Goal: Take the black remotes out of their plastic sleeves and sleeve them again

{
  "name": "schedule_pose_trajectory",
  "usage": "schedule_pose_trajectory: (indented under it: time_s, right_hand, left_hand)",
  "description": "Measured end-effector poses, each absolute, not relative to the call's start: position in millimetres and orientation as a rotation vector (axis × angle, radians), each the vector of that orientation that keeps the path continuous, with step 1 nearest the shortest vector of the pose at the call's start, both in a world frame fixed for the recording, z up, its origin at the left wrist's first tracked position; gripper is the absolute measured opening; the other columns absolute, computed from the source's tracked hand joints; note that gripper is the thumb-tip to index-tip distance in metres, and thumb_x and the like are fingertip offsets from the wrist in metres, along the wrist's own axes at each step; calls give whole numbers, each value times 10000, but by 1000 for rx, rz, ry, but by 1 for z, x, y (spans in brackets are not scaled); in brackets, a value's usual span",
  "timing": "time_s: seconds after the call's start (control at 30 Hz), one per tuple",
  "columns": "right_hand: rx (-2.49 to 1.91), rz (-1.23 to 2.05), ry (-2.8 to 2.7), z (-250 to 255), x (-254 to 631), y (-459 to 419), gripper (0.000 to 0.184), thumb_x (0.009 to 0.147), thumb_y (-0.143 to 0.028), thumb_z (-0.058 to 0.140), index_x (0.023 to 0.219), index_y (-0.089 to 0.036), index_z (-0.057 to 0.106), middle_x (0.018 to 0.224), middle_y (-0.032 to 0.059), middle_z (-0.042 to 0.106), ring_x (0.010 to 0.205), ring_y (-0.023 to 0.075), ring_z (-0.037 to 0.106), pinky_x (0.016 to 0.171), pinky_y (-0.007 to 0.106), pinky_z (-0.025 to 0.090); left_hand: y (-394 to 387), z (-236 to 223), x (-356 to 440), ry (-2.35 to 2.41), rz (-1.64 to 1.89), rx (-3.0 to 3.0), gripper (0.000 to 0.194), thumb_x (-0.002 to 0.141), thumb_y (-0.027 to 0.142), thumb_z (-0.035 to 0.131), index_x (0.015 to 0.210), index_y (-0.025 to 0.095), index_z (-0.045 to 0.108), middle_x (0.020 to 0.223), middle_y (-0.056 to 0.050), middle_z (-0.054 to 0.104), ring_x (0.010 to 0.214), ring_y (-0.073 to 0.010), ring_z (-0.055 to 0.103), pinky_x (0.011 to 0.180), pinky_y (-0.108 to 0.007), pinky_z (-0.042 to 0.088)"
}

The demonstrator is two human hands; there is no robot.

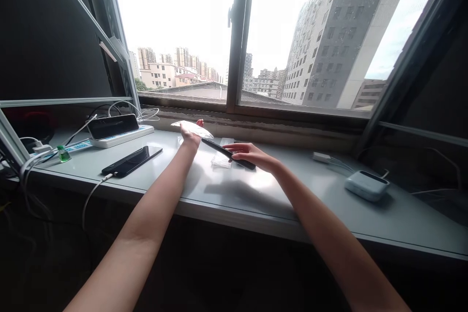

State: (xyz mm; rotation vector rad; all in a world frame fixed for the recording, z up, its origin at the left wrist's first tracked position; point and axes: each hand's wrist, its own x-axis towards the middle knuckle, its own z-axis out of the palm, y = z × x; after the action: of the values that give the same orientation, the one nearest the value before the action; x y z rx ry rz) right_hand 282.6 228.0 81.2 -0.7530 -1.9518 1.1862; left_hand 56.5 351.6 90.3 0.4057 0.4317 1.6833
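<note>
My left hand (190, 137) is palm up over the far part of the desk, holding a thin, bright white packet (195, 129); glare hides its details. To its right, my right hand (254, 154) grips a flat black slab, phone-like in shape (215, 146), between thumb and fingers. The slab is tilted, its far left end close to my left hand and its near right end low over the desk. Behind and below it lies a clear plastic sleeve (220, 161) on the desk.
A black phone (132, 161) with a white cable lies at left. Behind it, another phone (113, 127) leans on a white power strip (146, 130), near a small green bottle (63, 154). At right sit a pale box-shaped device (367, 185) and a white charger (321, 157). A window backs the desk (278, 200).
</note>
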Motion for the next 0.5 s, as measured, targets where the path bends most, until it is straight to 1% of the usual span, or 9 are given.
schedule_pose_trajectory:
  time_s: [0.1,0.23,0.37,0.5]
  right_hand:
    - [-765,1148,-1937,81,282,230,436,772,-268,730,1203,-212,692,1123,51,702,930,184,674,827,277,521]
    - [-786,1078,-1918,77,281,237,436,778,-246,735,1209,-213,683,1167,55,685,913,167,667,826,269,515]
    - [-784,991,-1946,70,281,244,463,791,-261,725,1244,-193,656,1159,64,682,892,170,655,797,274,515]
    - [-815,859,-1954,66,280,248,485,796,-268,714,1266,-180,633,1192,83,656,949,194,642,830,303,518]
  left_hand:
    - [351,92,58,335,1755,346,629,995,577,166,1329,153,489,1102,-152,658,852,-195,685,715,-282,565]
    - [349,94,63,360,1734,356,605,1001,567,203,1385,157,426,1105,-135,644,802,-173,661,700,-262,553]
    - [348,93,71,426,1680,456,607,997,581,217,1412,176,396,1041,-111,659,779,-186,660,699,-283,539]
    - [344,94,82,435,1624,554,648,983,619,205,1425,178,381,921,-86,675,728,-195,661,718,-303,531]
